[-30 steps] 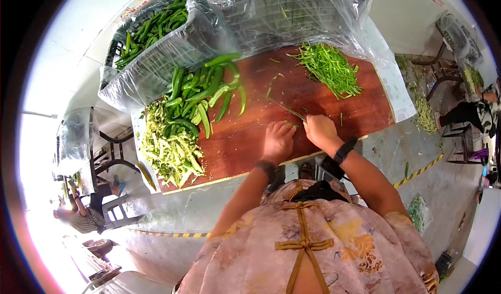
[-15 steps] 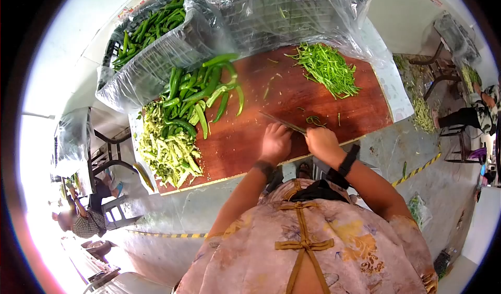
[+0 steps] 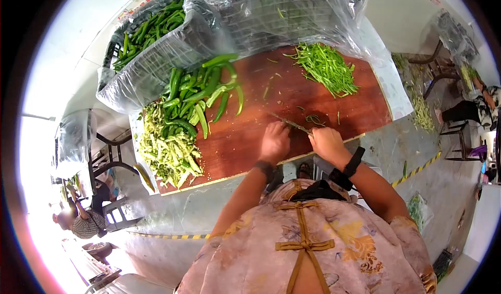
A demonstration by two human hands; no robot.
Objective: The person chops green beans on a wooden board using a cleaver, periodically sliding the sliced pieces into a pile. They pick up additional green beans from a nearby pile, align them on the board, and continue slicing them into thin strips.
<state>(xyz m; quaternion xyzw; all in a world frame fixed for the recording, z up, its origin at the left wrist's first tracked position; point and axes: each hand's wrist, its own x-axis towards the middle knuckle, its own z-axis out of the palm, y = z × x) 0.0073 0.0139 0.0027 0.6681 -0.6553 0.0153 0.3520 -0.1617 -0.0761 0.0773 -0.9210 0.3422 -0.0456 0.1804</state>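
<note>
My right hand (image 3: 328, 143) is closed round the handle of a knife (image 3: 291, 123), whose blade points to the far left over the brown cutting board (image 3: 235, 142). Close to the blade, my left hand (image 3: 275, 141) rests on the board with its fingers curled down; whatever lies under them is hidden. A few thin green strips (image 3: 314, 120) lie just beyond the knife. Long green peppers (image 3: 195, 88) are heaped on the left of the board, some cut open. Below them sits a pile of pale pepper cores (image 3: 169, 156). Shredded green pepper (image 3: 329, 72) forms a heap at the far right.
Behind the board stand a plastic-lined crate of green peppers (image 3: 156, 28) and another plastic-lined crate (image 3: 292, 17). Other people sit at the left (image 3: 86, 223) and right edges. Yellow-black tape (image 3: 417, 169) marks the floor. A bag of greens (image 3: 417, 210) lies at the right.
My right hand and the knife have shifted slightly to the right, and the right wrist has turned a little. My left hand stays almost in place. The heaps look the same.
</note>
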